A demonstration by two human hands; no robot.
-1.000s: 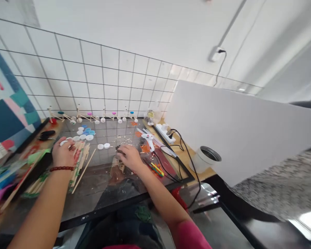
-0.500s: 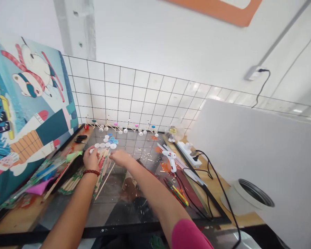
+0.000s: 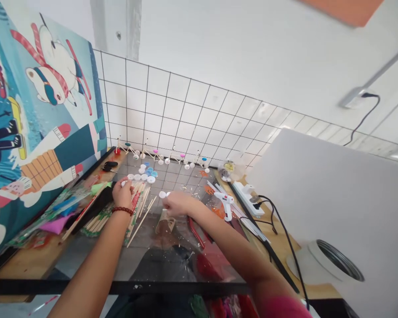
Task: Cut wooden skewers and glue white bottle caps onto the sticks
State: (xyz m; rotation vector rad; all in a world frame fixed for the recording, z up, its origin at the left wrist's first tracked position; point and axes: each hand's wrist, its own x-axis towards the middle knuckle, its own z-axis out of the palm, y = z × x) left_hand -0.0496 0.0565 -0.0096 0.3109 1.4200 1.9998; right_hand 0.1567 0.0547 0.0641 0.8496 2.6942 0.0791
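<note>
My left hand is closed around a small white bottle cap at its fingertips, above the left end of the wooden sticks. My right hand has curled fingers with two small white caps right at the fingertips, over the dark glassy tabletop; the grip is partly hidden. Between and beyond the hands lie several white and blue bottle caps in a cluster. A cardboard tube piece sits just below my right hand.
Along the wire grid stands a row of stick-and-cap pieces. A white glue gun, glue sticks, a power strip and cables lie right. Red-handled pliers are partly under my right arm. Bagged materials lie left.
My right hand has moved right, away from the cap cluster and sticks, with white caps now at its fingertips. My left hand stays by the sticks. The view has shifted somewhat.
</note>
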